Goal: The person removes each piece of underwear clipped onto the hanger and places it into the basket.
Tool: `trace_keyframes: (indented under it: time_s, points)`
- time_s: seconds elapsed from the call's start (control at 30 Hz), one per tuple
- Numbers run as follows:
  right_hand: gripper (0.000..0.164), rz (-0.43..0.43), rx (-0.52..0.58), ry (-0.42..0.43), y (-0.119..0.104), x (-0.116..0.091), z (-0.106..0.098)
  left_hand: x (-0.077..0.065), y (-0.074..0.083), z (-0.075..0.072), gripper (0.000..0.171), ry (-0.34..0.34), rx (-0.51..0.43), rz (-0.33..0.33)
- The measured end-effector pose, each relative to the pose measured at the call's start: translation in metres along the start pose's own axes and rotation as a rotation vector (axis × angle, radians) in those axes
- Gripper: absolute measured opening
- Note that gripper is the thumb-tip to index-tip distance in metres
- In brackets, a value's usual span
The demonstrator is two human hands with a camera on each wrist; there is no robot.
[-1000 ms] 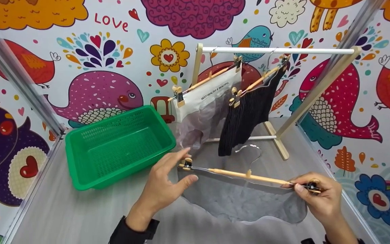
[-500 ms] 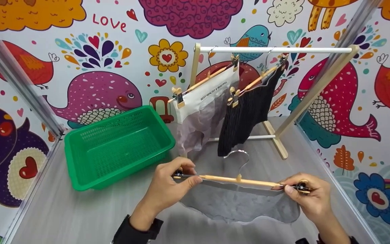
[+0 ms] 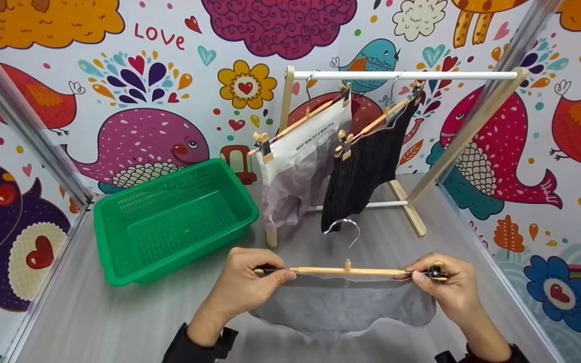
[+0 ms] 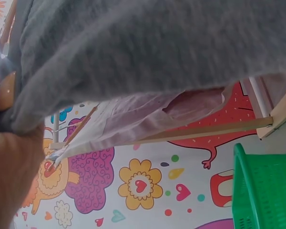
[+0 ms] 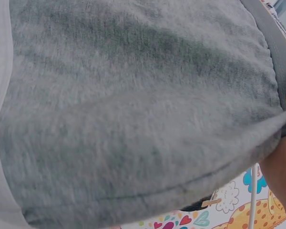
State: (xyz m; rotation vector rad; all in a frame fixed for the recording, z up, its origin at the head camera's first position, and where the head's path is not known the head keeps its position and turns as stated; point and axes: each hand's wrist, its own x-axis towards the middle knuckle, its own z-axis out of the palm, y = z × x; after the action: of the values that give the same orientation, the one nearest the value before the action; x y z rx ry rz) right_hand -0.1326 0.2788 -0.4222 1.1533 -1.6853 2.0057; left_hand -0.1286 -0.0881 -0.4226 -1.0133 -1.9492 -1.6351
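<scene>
Rack (image 3: 406, 75): pale wooden legs and a white top bar, standing on the grey table (image 3: 134, 322).
Hanger (image 3: 321, 270): in front of the rack, on its near side; the wooden bar lies nearly level, and the metal hook (image 3: 356, 234) points up, overlapping the black garment (image 3: 366, 161) in the head view.
Grey garment (image 3: 346, 305): in front of the rack, hanging down from the hanger with a wavy lower edge; its cloth fills much of both wrist views, a white strip along one side in the right one.
Left hand (image 3: 250, 280): in front of the rack's left foot, thumb and fingers pinching the hanger's left end and hiding most of that end.
Right hand (image 3: 452, 290): in front of the rack's right foot, thumb and fingers pinching the hanger's right end; a dark clip (image 3: 437, 272) shows beside the fingers.
Light garment (image 3: 298, 171): hung from the left part of the rack's bar, white band with black print above, mauve below.
Black garment: hung near the middle of the rack's bar, finely striped.
Basket (image 3: 134, 280): left of the rack and near it, green, with pierced walls.
Wall (image 3: 245, 84): behind the rack, covered in bright birds, whales, hearts and flowers.
</scene>
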Motion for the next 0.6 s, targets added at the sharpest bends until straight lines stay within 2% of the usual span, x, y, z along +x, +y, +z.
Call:
trace_keyframes:
  time_s: [0.2,0.43,0.5,0.6]
  points:
    - [0.026,0.015,-0.081,0.005,0.0023,0.0025,-0.0006,-0.0018,0.0015,-0.0015,0.016,0.017,0.032,0.042]
    - [0.025,0.125,-0.265,0.035,-0.0035,0.0062,-0.0011,-0.0028,0.0006,-0.0025,0.019,0.057,0.057,0.137]
    - [0.025,0.127,-0.267,0.035,-0.0032,0.0063,-0.0014,-0.0024,0.0011,-0.0022,0.019,0.063,0.065,0.142]
    - [0.027,0.093,-0.210,0.020,-0.0001,0.0062,-0.0026,-0.0021,0.0024,-0.0017,0.019,0.069,0.084,0.131]
